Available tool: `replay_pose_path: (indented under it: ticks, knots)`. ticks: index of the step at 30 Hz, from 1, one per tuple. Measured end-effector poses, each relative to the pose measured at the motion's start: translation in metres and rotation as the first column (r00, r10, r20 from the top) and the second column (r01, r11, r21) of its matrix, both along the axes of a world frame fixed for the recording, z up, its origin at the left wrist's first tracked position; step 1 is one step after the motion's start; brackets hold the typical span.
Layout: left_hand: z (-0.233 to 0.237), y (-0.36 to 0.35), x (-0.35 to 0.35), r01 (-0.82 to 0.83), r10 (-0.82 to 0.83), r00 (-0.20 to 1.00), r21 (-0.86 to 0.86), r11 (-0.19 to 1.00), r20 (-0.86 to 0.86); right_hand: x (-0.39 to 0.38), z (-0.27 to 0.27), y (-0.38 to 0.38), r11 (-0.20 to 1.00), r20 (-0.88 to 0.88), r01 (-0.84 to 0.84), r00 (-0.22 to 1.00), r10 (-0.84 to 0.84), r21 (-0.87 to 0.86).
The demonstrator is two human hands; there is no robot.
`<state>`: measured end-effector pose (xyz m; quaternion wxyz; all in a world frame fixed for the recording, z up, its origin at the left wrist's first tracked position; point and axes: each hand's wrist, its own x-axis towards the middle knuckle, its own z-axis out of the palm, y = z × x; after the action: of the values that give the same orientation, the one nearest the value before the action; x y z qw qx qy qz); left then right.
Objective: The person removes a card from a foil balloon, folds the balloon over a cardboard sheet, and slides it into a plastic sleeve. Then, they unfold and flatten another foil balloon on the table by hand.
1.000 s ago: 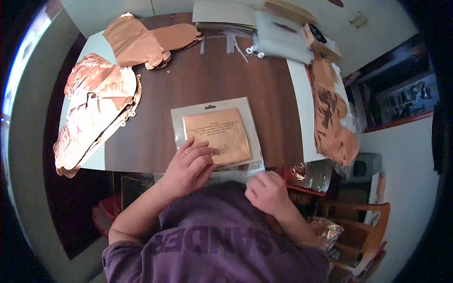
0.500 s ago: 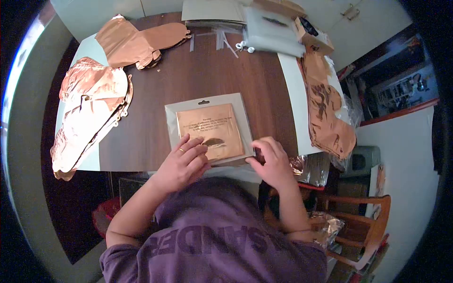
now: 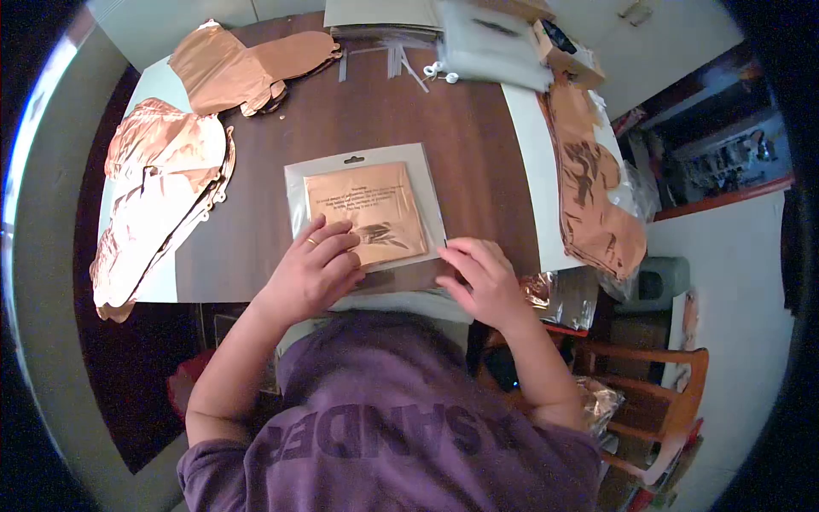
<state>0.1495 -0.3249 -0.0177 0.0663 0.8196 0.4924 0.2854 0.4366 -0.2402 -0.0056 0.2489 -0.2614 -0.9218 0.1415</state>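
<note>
A clear plastic packet with a pale backing and a hang hole at its top lies near the table's front edge. Inside it is a folded copper-coloured foil piece, seen beneath printed warning text. My left hand rests on the packet's lower left part, fingers spread and a ring on one finger. At the lower right corner, my right hand has its fingertips right by the packet's edge, thumb and index finger apart.
Crumpled copper foil shapes lie at the left, with more foil at the back left and along the right edge. A stack of cards, clear bags, thin strips and a small box stand at the back.
The packet appears slightly further left and up in view, turned a little. My left hand has shifted left with it, still on top; my right hand stays at its right corner.
</note>
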Motion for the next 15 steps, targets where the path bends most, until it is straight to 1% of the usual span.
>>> replay_pose_path:
  ticks: [1, 3, 6, 9, 10, 13, 15]
  knots:
    - [0.004, 0.0, 0.0, 0.002, -0.002, 0.999, -0.004, 1.0, -0.04, 0.005, 0.005, -0.002, 1.0, 0.029, -0.014, 0.999, 0.014, 0.001]
    - [0.018, 0.0, 0.005, 0.012, -0.014, 0.994, -0.016, 1.0, -0.113, 0.01, 0.002, -0.005, 1.0, 0.024, -0.012, 1.0, 0.011, 0.028]
    - [0.025, 0.006, 0.029, 0.203, -0.209, 0.977, -0.115, 0.972, -0.041, 0.011, 0.003, -0.005, 1.0, 0.03, -0.017, 0.999, 0.016, 0.023]
    - [0.01, 0.011, 0.042, 0.275, -0.287, 0.957, -0.183, 0.944, -0.045, 0.011, 0.007, -0.007, 1.0, 0.055, -0.025, 0.998, 0.025, -0.009]
    - [0.008, 0.012, 0.043, 0.282, -0.299, 0.953, -0.208, 0.937, -0.054, 0.012, 0.008, -0.008, 0.999, 0.066, -0.026, 0.997, 0.027, -0.02]
    - [0.012, 0.007, 0.045, 0.274, -0.287, 0.958, -0.245, 0.93, -0.019, 0.015, 0.006, -0.014, 0.999, 0.131, -0.024, 0.991, 0.02, 0.029]
    - [0.013, 0.006, 0.045, 0.265, -0.28, 0.959, -0.209, 0.941, -0.048, 0.016, 0.005, -0.02, 0.999, 0.128, -0.027, 0.991, 0.029, -0.017]
